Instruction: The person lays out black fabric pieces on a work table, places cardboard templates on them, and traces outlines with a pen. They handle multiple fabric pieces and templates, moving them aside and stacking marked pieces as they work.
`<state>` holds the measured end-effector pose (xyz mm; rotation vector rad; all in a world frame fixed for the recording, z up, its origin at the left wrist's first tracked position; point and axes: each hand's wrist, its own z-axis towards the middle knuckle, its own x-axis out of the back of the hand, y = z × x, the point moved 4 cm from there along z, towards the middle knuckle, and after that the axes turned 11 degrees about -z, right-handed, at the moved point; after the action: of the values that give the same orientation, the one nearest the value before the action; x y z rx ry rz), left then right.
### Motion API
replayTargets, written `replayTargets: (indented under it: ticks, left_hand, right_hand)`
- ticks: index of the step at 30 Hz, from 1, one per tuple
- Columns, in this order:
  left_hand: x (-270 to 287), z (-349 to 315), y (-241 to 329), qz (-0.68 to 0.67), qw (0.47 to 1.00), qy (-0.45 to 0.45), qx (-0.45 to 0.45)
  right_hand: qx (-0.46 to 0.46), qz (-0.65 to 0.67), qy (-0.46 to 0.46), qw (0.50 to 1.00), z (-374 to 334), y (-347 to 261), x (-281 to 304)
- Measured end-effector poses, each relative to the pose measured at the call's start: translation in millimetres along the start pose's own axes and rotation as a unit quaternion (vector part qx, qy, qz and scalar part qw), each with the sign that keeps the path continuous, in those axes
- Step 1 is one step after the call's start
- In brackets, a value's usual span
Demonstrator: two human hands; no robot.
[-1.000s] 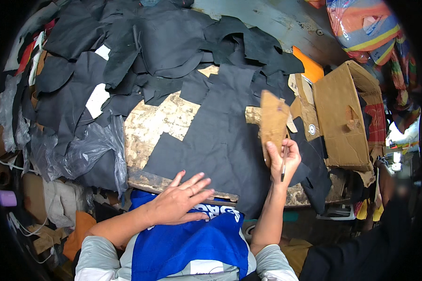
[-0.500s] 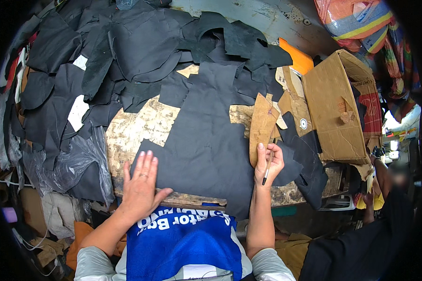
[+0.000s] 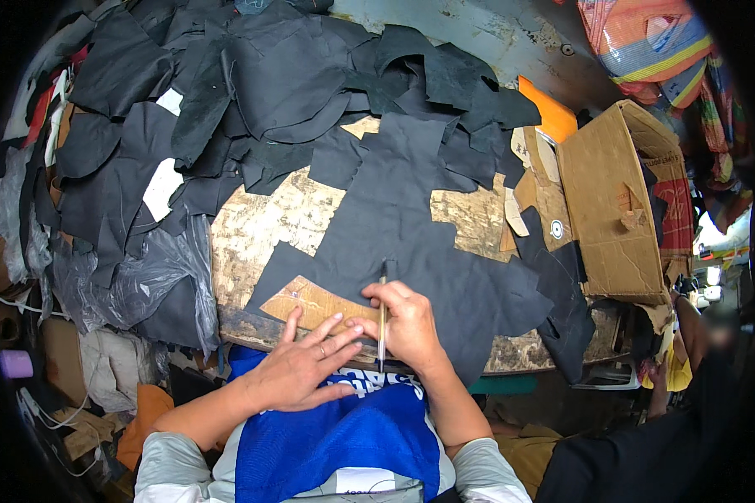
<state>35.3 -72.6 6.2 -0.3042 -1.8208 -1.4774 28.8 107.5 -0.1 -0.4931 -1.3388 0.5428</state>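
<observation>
A dark grey leather sheet (image 3: 377, 201) lies spread over the worn wooden board in front of me. Near its front edge rests a tan cardboard pattern piece (image 3: 304, 303), pointed to the left, its right end partly covered by my hands. My left hand (image 3: 306, 369) is open, fingers apart, their tips laid on the pattern's lower edge. Close beside it, my right hand (image 3: 407, 323) grips a pen (image 3: 382, 323), which stands nearly upright between thumb and fingers over the leather. The right hand's fingers sit at the pattern's right end.
Black leather pieces (image 3: 277, 75) are heaped along the far side. An opened cardboard box (image 3: 608, 218) stands at the right, near more tan patterns (image 3: 537, 159) and an orange sheet (image 3: 547, 107). Clear plastic wrap (image 3: 155, 277) hangs at the left. Another person's dark clothing (image 3: 646, 444) shows at lower right.
The pattern piece has come from the right side down onto the leather's front edge and been turned sideways. Both hands have moved together over it; the right hand has let go of it, keeping the pen.
</observation>
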Motion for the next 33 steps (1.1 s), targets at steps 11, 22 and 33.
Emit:
replayTargets:
  ticks: [11, 22, 33]
  left_hand:
    - [0.2, -6.2, -17.9, 0.028, 0.999, 0.046, 0.002]
    - [-5.0, -11.1, -25.3, 0.011, 0.998, 0.061, -0.004]
    - [-1.8, -10.4, -24.3, -0.021, 0.996, 0.079, -0.041]
  right_hand:
    - [-0.142, 0.267, 0.192, 0.934, -6.9, 19.1, 49.1]
    - [-0.037, 0.305, -0.073, 0.949, 32.5, -58.2, -58.0]
    - [0.089, 0.093, -0.014, 0.992, 54.7, -85.2, -67.2]
